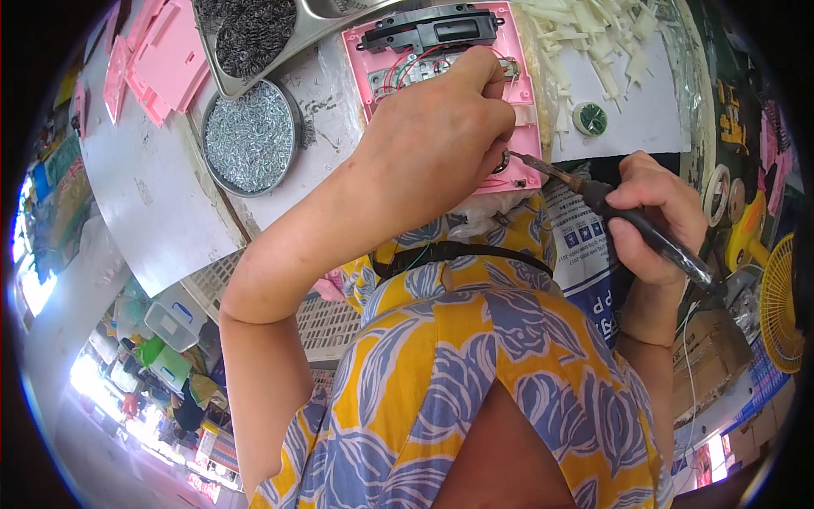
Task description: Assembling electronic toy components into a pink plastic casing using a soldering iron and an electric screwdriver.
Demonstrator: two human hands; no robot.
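A pink plastic casing [527,127] is in front of me, with a black plastic part [441,32], a grey mechanism [390,79] and thin red wires inside. My left hand [441,127] is over the casing with its fingers curled in a pinch; whatever they hold is hidden beneath them. By its lower fingers shows a small round metallic part [502,163]. My right hand [657,216] is closed around the black handle of a soldering iron [593,192]. The iron's tip points left, close to that round part and the left fingers; contact cannot be made out.
A round tin of small silvery metal pieces [250,140] stands at the left, below a metal tray [318,21] holding dark springs [254,34]. Pink panels [170,59] lie far left. White plastic pieces [593,42] and a small green-centred roll [589,119] are right. A yellow fan [780,301] stands far right.
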